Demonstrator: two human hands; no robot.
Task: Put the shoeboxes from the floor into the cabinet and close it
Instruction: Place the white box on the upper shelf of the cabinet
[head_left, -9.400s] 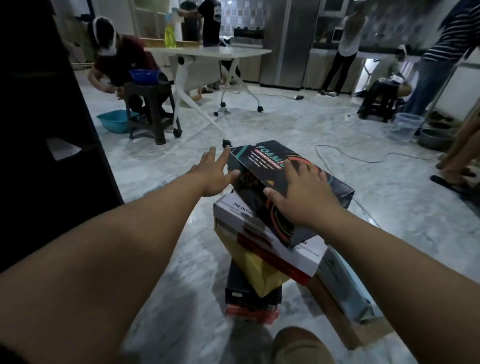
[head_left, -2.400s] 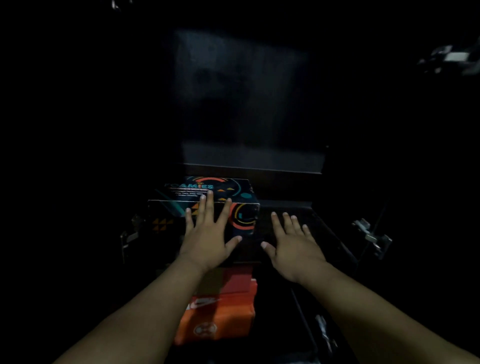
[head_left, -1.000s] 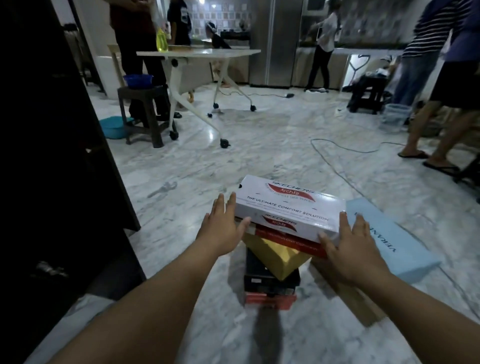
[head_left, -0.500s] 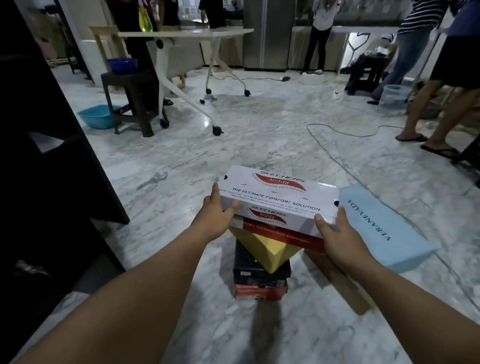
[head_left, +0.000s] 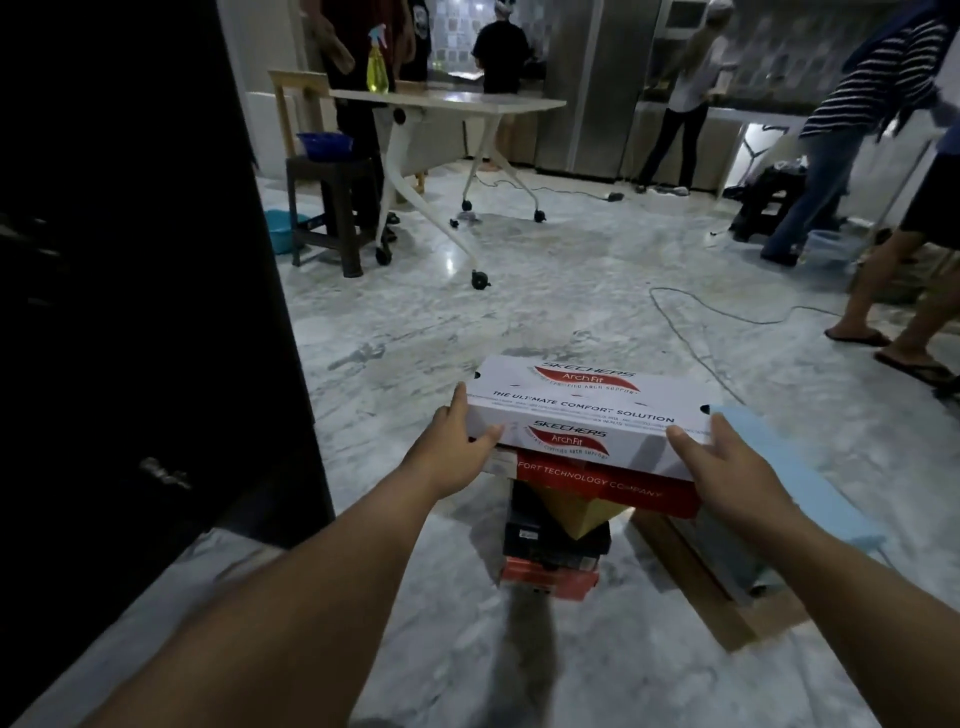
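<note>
Right now a white shoebox (head_left: 587, 415) with red lettering is held at its two short ends, at the top of a stack of shoeboxes on the marble floor (head_left: 545, 312). The left hand (head_left: 457, 441) grips the left end, its thumb lying along the front edge and its fingers behind the box, while the right hand (head_left: 722, 457) grips the right end, thumb on the lid's near corner and fingers spread against the side. Whether the box is clear of the stack or touching it cannot be told. Directly under the grip sits a red box (head_left: 613, 488), then a yellow box (head_left: 576, 514) turned cornerwise, a black box (head_left: 556, 540) and another red box (head_left: 550, 577) at the bottom. Just right of the right hand a pale blue box (head_left: 795, 478) lies tilted on the floor, with a wooden plank (head_left: 711, 587) beside the stack below it. To the left of the left hand stands the dark cabinet (head_left: 156, 260), its inside too dark to make out. Farther beyond the grip a white desk on wheels (head_left: 447, 104) carries a yellow spray bottle (head_left: 377, 62), with a dark stool (head_left: 327, 208) holding a blue basin (head_left: 323, 144) next to it. A cable (head_left: 691, 322) trails across the floor, and several people stand at the far side of the room.
</note>
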